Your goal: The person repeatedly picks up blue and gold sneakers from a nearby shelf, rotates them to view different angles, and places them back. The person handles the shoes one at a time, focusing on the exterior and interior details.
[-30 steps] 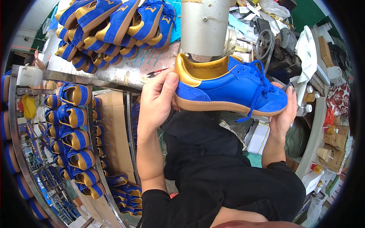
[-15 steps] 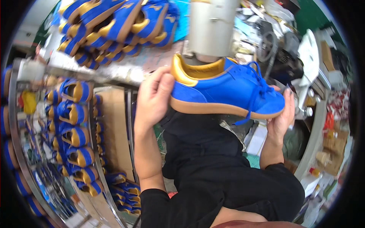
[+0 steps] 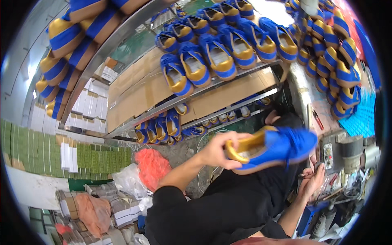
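Note:
My left hand (image 3: 216, 152) grips the gold heel of a blue shoe (image 3: 271, 149) with a tan sole, thumb outside and fingers at the collar. The shoe is held level in front of my body, its toe to the right and slightly blurred. Blue laces are on its top. Below the toe, apart from the shoe, my right hand (image 3: 311, 183) is turned palm up with curled fingers. Something small and dark shows at its fingertips, too small to name.
A metal rack with a cardboard-covered shelf (image 3: 139, 83) holds rows of similar shoes (image 3: 216, 57). More shoes (image 3: 339, 61) are heaped on the workbench (image 3: 300, 87) at right, beside a machine (image 3: 351, 151). Red plastic (image 3: 152, 166) and stacked boxes (image 3: 98, 161) lie at left.
My view has swung left toward the rack. My right hand has let go of the shoe's toe and dropped below it; my left hand still holds the heel.

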Available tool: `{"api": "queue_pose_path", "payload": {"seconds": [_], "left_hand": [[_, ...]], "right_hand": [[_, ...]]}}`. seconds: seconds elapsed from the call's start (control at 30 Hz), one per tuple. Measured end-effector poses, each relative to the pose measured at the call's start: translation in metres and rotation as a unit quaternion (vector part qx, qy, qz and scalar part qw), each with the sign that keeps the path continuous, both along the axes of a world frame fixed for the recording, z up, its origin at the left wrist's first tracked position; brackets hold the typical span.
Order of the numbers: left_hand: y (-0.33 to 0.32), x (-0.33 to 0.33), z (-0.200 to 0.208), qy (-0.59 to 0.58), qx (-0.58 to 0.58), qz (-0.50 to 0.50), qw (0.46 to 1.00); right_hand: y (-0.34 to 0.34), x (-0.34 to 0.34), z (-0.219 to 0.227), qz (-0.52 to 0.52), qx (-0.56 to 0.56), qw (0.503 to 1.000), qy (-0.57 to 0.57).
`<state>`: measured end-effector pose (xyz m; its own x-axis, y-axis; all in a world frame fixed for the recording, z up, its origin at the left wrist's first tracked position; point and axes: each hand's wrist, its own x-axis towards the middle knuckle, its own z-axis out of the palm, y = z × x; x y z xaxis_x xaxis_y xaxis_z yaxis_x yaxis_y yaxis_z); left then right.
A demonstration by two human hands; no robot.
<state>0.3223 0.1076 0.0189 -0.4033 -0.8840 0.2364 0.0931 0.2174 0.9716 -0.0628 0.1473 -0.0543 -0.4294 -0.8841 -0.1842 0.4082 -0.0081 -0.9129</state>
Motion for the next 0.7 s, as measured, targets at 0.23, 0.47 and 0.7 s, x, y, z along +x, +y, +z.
{"api": "queue_pose_path", "payload": {"seconds": [0.23,0.47,0.7], "left_hand": [[-0.010,0.121,0.029,-0.051,-0.219,0.572,0.789],[-0.151,0.316,0.015,-0.235,-0.140,0.733,0.622],[-0.268,0.367,-0.015,-0.377,-0.117,0.703,0.591]], "right_hand": [[-0.021,0.040,-0.010,0.037,0.062,0.997,0.041],[-0.008,0.047,-0.045,0.070,0.091,0.991,0.075],[0.000,0.056,-0.044,0.053,0.101,0.985,0.129]]}}
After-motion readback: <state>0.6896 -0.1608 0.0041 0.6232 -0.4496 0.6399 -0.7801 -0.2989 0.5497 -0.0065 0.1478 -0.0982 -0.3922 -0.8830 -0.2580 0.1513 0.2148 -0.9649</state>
